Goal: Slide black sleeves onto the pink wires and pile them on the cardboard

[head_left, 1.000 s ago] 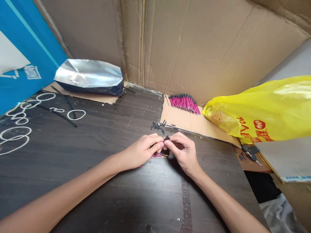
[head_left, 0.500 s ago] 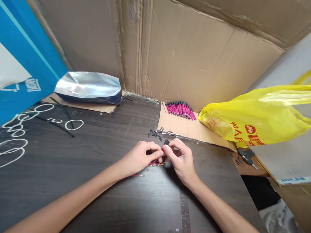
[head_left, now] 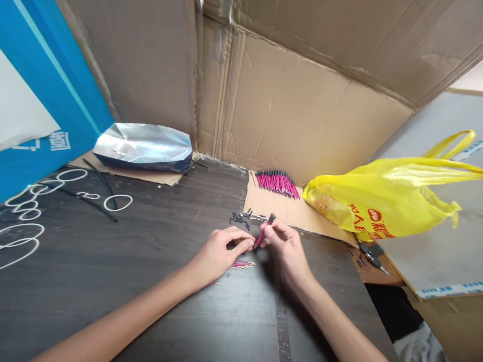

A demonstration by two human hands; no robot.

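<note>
Magenta, black-tipped wires (head_left: 259,240) bunch between bare hands (head_left: 289,247).

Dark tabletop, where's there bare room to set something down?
The dark tabletop has room between the left forearm and right forearm, and between the white rings and left hand. It's crowded around the left hand and right hand: loose pink wires below, black pieces beyond.

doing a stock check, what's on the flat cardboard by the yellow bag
A pile of black-ended pink wires, plus one loose wire beside it; black tube pieces lie at the near edge of the cardboard. Lower wires are covered; the yellow plastic bag may hide more.
</note>
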